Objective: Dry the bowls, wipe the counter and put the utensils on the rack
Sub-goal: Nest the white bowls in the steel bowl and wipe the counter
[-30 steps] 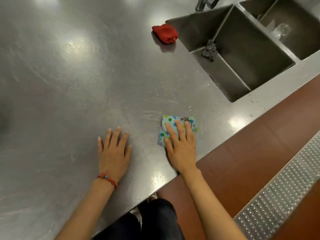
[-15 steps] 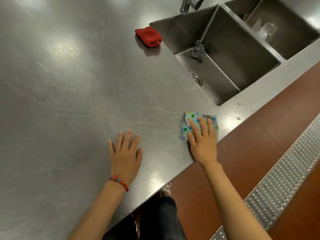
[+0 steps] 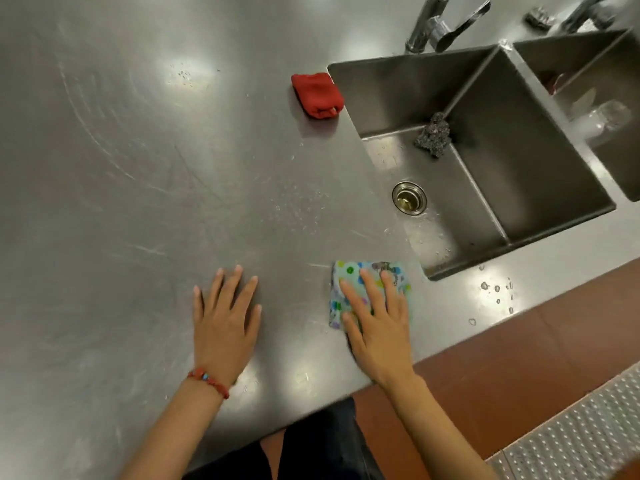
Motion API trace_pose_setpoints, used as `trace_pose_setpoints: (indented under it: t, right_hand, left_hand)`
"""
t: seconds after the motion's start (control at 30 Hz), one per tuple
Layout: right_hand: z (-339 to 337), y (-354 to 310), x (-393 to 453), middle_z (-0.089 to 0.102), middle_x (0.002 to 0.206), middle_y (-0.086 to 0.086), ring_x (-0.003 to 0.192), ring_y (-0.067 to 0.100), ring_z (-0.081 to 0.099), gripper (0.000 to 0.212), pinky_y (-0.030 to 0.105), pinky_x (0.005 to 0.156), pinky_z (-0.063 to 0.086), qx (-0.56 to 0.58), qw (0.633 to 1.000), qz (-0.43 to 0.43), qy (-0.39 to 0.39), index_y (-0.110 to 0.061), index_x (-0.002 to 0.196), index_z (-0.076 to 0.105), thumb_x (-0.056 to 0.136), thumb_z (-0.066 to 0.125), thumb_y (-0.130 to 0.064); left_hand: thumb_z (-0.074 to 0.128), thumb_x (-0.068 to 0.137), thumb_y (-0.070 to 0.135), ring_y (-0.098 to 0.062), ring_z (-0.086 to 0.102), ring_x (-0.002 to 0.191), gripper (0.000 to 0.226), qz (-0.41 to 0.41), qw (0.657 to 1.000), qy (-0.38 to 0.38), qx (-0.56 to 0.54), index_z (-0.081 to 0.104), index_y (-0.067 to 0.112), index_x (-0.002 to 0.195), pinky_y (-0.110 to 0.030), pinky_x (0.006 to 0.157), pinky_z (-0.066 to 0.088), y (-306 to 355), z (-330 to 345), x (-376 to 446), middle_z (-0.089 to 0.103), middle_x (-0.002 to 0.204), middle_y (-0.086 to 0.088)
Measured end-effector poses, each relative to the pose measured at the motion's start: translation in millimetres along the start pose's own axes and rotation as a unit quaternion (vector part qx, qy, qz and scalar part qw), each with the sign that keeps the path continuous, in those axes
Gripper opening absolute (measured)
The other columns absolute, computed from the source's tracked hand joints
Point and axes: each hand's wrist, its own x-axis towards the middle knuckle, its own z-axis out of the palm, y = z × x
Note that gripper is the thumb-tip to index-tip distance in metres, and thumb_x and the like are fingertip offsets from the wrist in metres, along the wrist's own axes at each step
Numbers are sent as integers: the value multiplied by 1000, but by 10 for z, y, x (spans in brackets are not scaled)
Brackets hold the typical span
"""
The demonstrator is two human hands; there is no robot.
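My right hand [image 3: 377, 337] lies flat on a folded light-blue cloth with coloured dots [image 3: 349, 276] and presses it onto the steel counter [image 3: 138, 174]. The cloth sits near the counter's front edge, just left of the sink's near corner. My left hand [image 3: 223, 327] rests flat on the counter to the left, fingers spread, holding nothing; a red bead bracelet is on its wrist. No bowls or utensils are in view.
A folded red cloth [image 3: 317, 95] lies by the sink's [image 3: 519, 157] left rim. Steel wool [image 3: 433, 134] sits inside the sink, below the faucet [image 3: 436, 26]. A glass [image 3: 607, 119] lies in the second sink. Water drops [image 3: 496, 293] dot the counter's front strip.
My right hand has slid the dotted cloth to the right, closer to the sink's near corner. My left hand has stayed flat on the counter. The view has shifted.
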Motion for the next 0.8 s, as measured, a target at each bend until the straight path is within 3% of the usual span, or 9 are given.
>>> trace_pose_setpoints:
  t: [0.17, 0.27, 0.43, 0.63, 0.7, 0.8]
  right_hand:
    - [90, -74, 170, 24, 152, -4, 143, 23, 9, 46, 45, 115, 12, -19, 990, -136, -36, -41, 140, 25, 95, 30, -45]
    - [78, -232, 701, 31, 151, -1, 142, 27, 16, 44, 48, 114, 15, -14, 991, -128, -34, -37, 137, 35, 94, 35, -43]
    - [113, -533, 1362, 18, 155, -2, 144, 23, 2, 45, 43, 116, 1, 16, 991, -112, -66, -36, 141, 30, 96, 35, -41]
    - [180, -421, 828, 35, 149, 2, 140, 30, 21, 47, 53, 110, 15, -49, 984, -168, -37, -34, 139, 35, 93, 30, -45]
    - [180, -451, 1095, 35, 149, 1, 140, 29, 22, 45, 52, 111, 16, -31, 983, -174, -45, -34, 137, 39, 93, 34, -44]
    - [189, -679, 1787, 28, 152, -1, 143, 26, 13, 45, 49, 115, 11, 5, 989, -140, -50, -34, 138, 38, 94, 38, -41]
  left_hand:
    - [31, 85, 32, -41, 43, 124, 50, -67, 998, 9, 4, 58, 7, 119, -65, 101, 27, 179, 12, 57, 54, 130, -19]
    - [30, 85, 32, -41, 43, 125, 51, -94, 995, 8, 7, 58, 7, 119, -65, 101, 26, 257, 8, 86, 53, 131, -20]
    - [30, 85, 34, -41, 41, 126, 52, -118, 993, 5, 6, 56, 8, 122, -64, 102, 25, 306, -21, 143, 50, 134, -20]
    - [18, 90, 48, -38, 35, 131, 61, -143, 989, -19, 9, 48, 11, 129, -58, 106, 19, 165, -48, 279, 44, 140, -18]
    - [5, 91, 54, -37, 34, 132, 72, -138, 990, -30, 20, 47, 11, 130, -55, 106, 17, 112, -29, 283, 43, 140, -18]
    - [3, 92, 52, -37, 38, 130, 70, -130, 990, -37, 40, 47, 12, 130, -54, 105, 19, 82, -1, 282, 46, 139, -17]
